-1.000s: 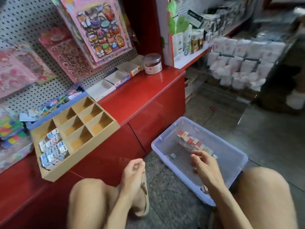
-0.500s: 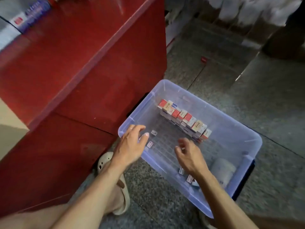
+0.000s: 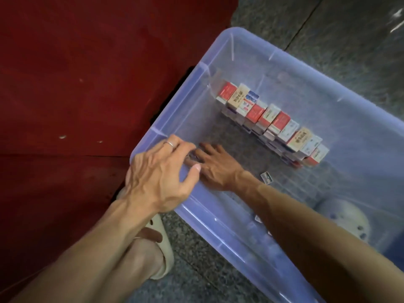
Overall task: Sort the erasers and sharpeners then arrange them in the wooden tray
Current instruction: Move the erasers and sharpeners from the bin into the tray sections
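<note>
I am looking straight down into a clear plastic bin [image 3: 360, 110] on the stone floor [image 3: 328, 29], beside the red cabinet front [image 3: 76, 84]. My left hand [image 3: 157, 180] sits over the bin's near-left rim, fingers loosely curled and thumb stretched along the wall; whether it pinches anything I cannot tell, because its fingertips are hidden behind the blurred plastic. My right hand [image 3: 215, 167] is down inside the bin, palm low and fingers spread flat toward the left hand's fingertips, seemingly going after something small on the bin floor. That spot is too smeared to say what lies there, or whether the hand has hold of it.

The stock to be sorted is mostly here: a stacked row of boxed erasers [image 3: 273, 121] runs diagonally across the bin floor, red, cream and white wrappers touching one another. One loose small packet [image 3: 266, 178] lies apart from the row, just beside my right forearm, and a few more small pieces show faintly near the close wall.

The wooden tray is out of sight, so I cannot judge its fill from here. With this much left in the bin, I judge the job well short of finished.
</note>
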A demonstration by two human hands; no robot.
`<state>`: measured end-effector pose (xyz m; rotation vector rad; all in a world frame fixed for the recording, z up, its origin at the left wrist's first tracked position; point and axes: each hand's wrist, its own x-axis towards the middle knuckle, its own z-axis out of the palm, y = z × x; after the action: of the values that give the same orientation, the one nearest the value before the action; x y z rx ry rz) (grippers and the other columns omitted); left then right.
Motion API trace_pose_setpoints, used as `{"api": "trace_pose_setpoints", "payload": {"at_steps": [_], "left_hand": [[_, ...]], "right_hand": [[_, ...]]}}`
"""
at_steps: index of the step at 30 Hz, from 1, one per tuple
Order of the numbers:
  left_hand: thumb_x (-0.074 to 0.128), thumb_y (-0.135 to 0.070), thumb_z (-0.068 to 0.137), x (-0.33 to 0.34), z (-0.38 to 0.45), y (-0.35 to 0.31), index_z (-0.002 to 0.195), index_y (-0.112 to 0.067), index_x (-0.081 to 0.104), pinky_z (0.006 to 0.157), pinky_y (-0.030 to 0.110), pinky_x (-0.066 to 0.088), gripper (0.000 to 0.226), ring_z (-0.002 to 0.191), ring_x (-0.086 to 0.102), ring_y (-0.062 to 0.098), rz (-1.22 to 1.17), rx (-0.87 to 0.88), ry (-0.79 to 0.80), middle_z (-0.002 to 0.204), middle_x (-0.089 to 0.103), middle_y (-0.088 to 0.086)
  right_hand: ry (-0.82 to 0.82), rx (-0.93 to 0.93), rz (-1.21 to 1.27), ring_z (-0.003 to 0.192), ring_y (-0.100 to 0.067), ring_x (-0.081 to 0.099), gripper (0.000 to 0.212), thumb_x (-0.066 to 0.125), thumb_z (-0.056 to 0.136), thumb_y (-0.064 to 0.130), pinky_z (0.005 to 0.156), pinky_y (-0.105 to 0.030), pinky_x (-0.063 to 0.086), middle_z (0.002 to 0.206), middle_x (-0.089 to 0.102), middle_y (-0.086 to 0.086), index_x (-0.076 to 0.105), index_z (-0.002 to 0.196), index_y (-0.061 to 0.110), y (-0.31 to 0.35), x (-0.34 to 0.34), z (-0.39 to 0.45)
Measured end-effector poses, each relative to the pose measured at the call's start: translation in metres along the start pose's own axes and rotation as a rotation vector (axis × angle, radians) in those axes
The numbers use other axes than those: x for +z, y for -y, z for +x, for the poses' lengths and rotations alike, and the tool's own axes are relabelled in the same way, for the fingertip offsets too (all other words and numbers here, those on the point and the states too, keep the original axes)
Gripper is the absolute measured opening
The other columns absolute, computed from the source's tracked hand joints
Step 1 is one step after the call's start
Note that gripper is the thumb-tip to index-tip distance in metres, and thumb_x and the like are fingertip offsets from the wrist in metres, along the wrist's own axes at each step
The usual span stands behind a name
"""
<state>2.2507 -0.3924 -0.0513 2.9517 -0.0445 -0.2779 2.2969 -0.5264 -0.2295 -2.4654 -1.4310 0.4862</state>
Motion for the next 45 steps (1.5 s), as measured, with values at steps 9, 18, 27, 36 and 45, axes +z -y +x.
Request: {"api": "trace_pose_setpoints", "payload": {"at_steps": [9, 18, 27, 36, 45], "left_hand": [[0.046, -0.048, 0.084, 0.0, 0.001, -0.001, 0.113, -0.024, 0.064, 0.058, 0.029, 0.045, 0.042, 0.09, 0.063, 0.017, 0.018, -0.016, 0.023, 0.106, 0.063, -0.008], [0.047, -0.049, 0.083, 0.002, 0.001, 0.001, 0.112, -0.023, 0.064, 0.052, 0.032, 0.048, 0.043, 0.081, 0.064, 0.018, -0.004, -0.005, -0.01, 0.105, 0.062, -0.009], [0.048, -0.047, 0.082, 0.004, 0.001, 0.002, 0.11, -0.021, 0.065, 0.053, 0.032, 0.047, 0.041, 0.082, 0.064, 0.02, -0.033, -0.007, -0.068, 0.105, 0.064, -0.005], [0.048, -0.046, 0.082, 0.005, 0.0, 0.002, 0.111, -0.02, 0.065, 0.056, 0.031, 0.044, 0.042, 0.084, 0.064, 0.023, -0.064, -0.003, -0.105, 0.104, 0.064, -0.002], [0.047, -0.048, 0.082, 0.005, -0.001, 0.003, 0.111, -0.021, 0.063, 0.058, 0.032, 0.045, 0.043, 0.083, 0.064, 0.022, -0.066, 0.0, -0.104, 0.101, 0.064, -0.002]], "right_hand": [[-0.198, -0.168, -0.076, 0.115, -0.038, 0.057, 0.035, 0.041, 0.102, 0.032, 0.089, -0.048, 0.045, 0.135, 0.058, -0.015, 0.055, 0.13, 0.015, -0.031, 0.034, -0.047], [-0.231, -0.158, -0.126, 0.088, -0.031, 0.055, 0.034, 0.058, 0.091, 0.018, 0.066, -0.04, 0.043, 0.113, 0.062, -0.014, 0.047, 0.123, 0.019, -0.037, 0.034, -0.034], [-0.187, 0.204, 0.098, 0.07, -0.032, 0.057, 0.03, 0.068, 0.092, 0.02, 0.041, -0.029, 0.038, 0.097, 0.053, -0.017, 0.052, 0.113, 0.007, -0.021, 0.009, -0.065], [-0.082, 0.872, 0.186, 0.087, -0.041, 0.057, 0.031, 0.053, 0.1, 0.029, 0.063, -0.047, 0.054, 0.111, 0.049, -0.022, 0.043, 0.126, 0.016, -0.01, 0.013, -0.136], [-0.143, 0.9, 0.494, 0.061, -0.025, 0.052, 0.018, 0.047, 0.101, 0.025, 0.052, -0.029, 0.035, 0.088, 0.058, -0.012, 0.044, 0.117, 0.019, -0.009, -0.004, -0.119]]}}
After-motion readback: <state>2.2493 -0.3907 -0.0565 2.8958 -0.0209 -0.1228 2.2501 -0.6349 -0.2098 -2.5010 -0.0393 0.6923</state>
